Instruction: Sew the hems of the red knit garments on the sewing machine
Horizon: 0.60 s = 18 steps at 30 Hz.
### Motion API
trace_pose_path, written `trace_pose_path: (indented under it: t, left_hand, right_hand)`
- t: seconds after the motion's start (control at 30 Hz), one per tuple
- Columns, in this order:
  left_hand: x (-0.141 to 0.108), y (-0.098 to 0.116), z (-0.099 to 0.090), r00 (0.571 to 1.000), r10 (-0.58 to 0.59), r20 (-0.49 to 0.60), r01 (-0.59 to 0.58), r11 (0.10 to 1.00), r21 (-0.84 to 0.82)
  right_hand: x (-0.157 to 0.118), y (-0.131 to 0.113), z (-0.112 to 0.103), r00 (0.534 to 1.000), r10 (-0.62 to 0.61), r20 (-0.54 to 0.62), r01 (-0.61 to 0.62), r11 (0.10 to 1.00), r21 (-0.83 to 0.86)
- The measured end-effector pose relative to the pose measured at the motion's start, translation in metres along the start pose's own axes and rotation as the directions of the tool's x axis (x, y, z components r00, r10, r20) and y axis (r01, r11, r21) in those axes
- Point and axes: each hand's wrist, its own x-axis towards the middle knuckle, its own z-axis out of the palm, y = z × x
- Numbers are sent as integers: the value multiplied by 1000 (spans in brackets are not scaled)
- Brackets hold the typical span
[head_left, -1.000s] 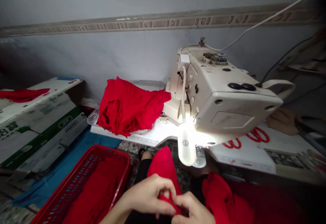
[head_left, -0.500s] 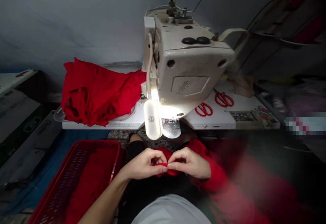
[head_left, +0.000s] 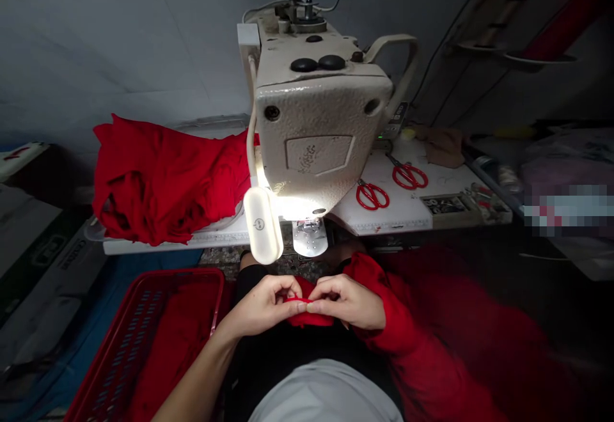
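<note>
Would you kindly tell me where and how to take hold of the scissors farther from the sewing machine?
I'd probably grip those scissors by the red handles, coming from the front right: the handles lie nearer us, while the blades point away.

I'm standing in a sewing workshop, a small one by the look of this corner. A sewing machine [head_left: 321, 125] stands on a white table [head_left: 400, 213] whose front edge carries ruler marks, and a lit lamp [head_left: 263, 225] hangs close by the machine's head. Red cloth [head_left: 165, 179] is heaped on the left, with more in a basket [head_left: 178, 272] below. Two pairs of red-handled scissors [head_left: 372, 195] lie to the right. Whether the room is part of a home, I can't tell.
</note>
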Motion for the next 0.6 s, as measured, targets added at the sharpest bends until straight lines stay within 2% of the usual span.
trace_pose_path:
  t: [0.1,0.2,0.3,0.37,0.4,0.47,0.6]
  left_hand:
    - [0,4,-1,999,29,-31,-26,997,77]
    - [1,1,-1,983,77,-167,-48,984,169]
    - [3,-3,1,946,74,-317,-62,997,46]
    - [2,-2,0,929,91,-358,-110,993,-32]
    - [2,-1,-1,923,123,-364,-140,990,-19]
    - [1,5,-4,899,231,-372,-202,973,115]
    - [0,16,-12,827,453,-333,-303,858,414]
  right_hand:
    - [2,1,-1,991,-81,-108,88,994,60]
    - [0,0,-6,965,-100,-244,118,991,62]
    - [-3,-6,-9,930,-60,-362,90,994,67]
    - [-4,-13,-10,902,-68,-427,87,996,25]
    - [-5,-18,-9,889,-84,-451,90,996,-8]
    - [-7,-29,-7,867,-124,-483,99,992,-76]
    - [-9,-51,-2,797,-250,-550,148,963,-225]
